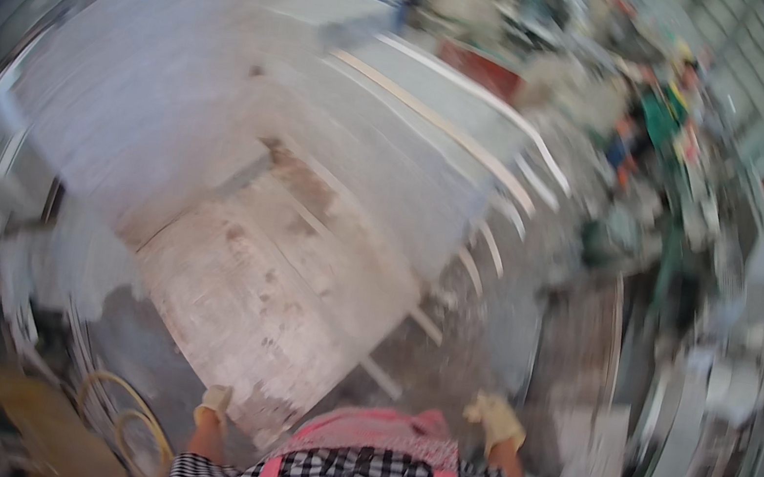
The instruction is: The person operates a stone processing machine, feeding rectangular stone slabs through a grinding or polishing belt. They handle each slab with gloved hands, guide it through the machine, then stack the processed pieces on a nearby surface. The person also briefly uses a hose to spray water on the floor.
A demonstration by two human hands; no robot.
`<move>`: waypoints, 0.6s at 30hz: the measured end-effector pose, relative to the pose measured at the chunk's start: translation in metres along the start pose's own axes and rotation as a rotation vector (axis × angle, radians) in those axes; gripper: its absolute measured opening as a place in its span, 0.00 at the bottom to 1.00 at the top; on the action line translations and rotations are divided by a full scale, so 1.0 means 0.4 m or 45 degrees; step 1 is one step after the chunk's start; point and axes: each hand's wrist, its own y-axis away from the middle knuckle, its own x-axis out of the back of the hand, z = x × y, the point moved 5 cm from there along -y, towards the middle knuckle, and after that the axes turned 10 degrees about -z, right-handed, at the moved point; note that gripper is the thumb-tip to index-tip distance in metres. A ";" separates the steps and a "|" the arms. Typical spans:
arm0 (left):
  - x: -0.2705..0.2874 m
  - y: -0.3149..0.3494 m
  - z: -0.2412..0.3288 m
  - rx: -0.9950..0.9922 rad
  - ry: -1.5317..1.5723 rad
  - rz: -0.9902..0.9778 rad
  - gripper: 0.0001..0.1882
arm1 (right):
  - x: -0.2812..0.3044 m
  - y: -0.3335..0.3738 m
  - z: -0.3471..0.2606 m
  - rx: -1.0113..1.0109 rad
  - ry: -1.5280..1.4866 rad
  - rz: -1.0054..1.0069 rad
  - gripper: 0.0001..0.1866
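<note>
Evidently at rest to the left of the left hand (217, 402), a yellow hose (87, 392) is laid in loose loops, presumably coiled so that its length is kept together. A cotton-coloured glove is worn on that hand, which is held low at the near edge of the pale board (264, 300); because of blur, it cannot be told whether the edge is grasped or the fingers are merely rested beside it. The board is spread ahead of the left hand and to its right, marked by brown stains. Strip ends (428, 326) are seen projecting from its right side, probably placed as bearers to raise it off the floor. Beyond the board, well ahead of both hands, a large pale block (377, 139) is set, crossed by light strips (439, 119) whose purpose cannot be established. The right hand (495, 421), likewise gloved, is held out apart from the board, perhaps for balance; nothing is seen in it, though its finger closure cannot be determined. To its right, a pale sheet (597, 448) is noted.
</note>
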 end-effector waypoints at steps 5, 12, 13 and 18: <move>-0.106 0.002 0.155 -0.427 -0.643 -0.284 0.23 | 0.078 0.329 0.106 0.062 -0.126 0.203 0.29; -0.211 -0.062 0.680 -0.503 -0.247 -0.721 0.31 | -0.004 0.798 0.478 -0.148 -0.718 0.822 0.27; -0.221 -0.051 0.768 -0.614 -0.428 -0.745 0.32 | -0.046 0.835 0.528 -0.217 -0.610 0.852 0.26; -0.363 0.166 1.042 -0.680 -0.549 -0.759 0.34 | -0.322 1.026 0.837 -1.060 -0.676 0.852 0.24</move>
